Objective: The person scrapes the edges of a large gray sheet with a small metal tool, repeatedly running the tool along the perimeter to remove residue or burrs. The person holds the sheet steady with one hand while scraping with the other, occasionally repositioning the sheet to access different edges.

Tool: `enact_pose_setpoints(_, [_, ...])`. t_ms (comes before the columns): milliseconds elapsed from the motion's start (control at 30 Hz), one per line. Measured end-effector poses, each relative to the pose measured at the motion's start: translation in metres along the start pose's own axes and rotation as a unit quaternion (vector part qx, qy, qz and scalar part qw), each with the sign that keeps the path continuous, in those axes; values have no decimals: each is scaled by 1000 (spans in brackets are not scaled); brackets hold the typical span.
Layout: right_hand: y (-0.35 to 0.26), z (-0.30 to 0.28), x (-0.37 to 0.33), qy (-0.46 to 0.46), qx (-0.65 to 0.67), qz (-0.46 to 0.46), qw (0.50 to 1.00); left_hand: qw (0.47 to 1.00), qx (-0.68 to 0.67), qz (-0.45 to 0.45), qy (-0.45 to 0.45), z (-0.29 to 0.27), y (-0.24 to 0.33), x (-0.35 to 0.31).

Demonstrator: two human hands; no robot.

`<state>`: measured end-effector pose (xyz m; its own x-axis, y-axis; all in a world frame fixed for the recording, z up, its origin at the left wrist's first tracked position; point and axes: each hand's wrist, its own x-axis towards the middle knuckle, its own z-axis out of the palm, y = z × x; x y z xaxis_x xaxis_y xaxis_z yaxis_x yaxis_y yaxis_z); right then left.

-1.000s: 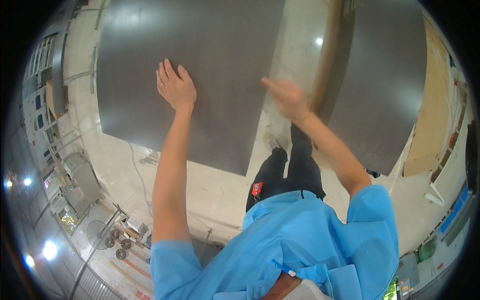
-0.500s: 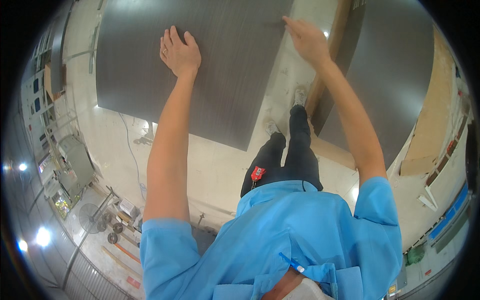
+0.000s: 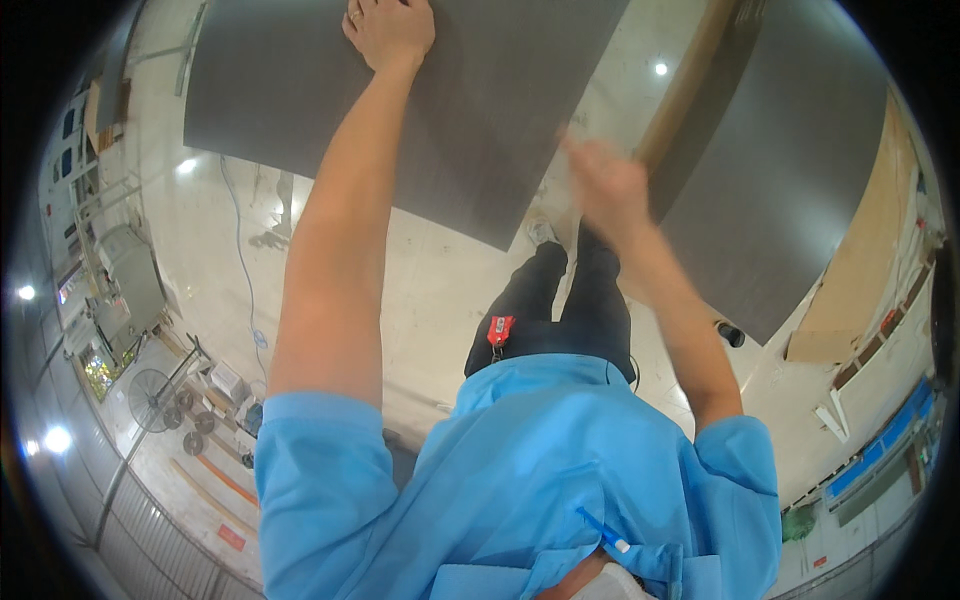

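My left hand [image 3: 393,32] lies on a large dark grey wood-grain panel [image 3: 470,110], its fingers apart and holding nothing. The top of the picture cuts off its fingertips. Beside the panel's right edge, my right hand [image 3: 605,185] is smeared by motion. One finger seems to point toward that edge, but I cannot tell how the others are bent or whether it touches the panel.
A second dark panel [image 3: 790,170] rests on a brown stack to the right, by lighter boards [image 3: 850,270]. A thin cable [image 3: 240,260] runs along the pale floor at left. A round fan [image 3: 152,398] stands at lower left.
The view has shifted. My left hand has slid farther away across the panel. My right hand has come down nearer to me, along the panel's right edge.
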<state>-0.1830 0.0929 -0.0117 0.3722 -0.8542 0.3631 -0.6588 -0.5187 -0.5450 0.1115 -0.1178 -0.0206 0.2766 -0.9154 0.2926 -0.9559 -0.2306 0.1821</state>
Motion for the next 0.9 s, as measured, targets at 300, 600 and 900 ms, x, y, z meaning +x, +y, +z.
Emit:
enact_pose_setpoints(300, [-84,23,-68,-52,133,-49,989,998,-60,18,-12,-7,-3,-2])
enact_pose_setpoints(600, [187,-19,161,141,136,285,938,998,-7,-5,-58,-15,1,-5])
enact_pose_setpoints(900, [418,-53,384,164,83,272,945,994,32,-24,-103,-27,-2,-2])
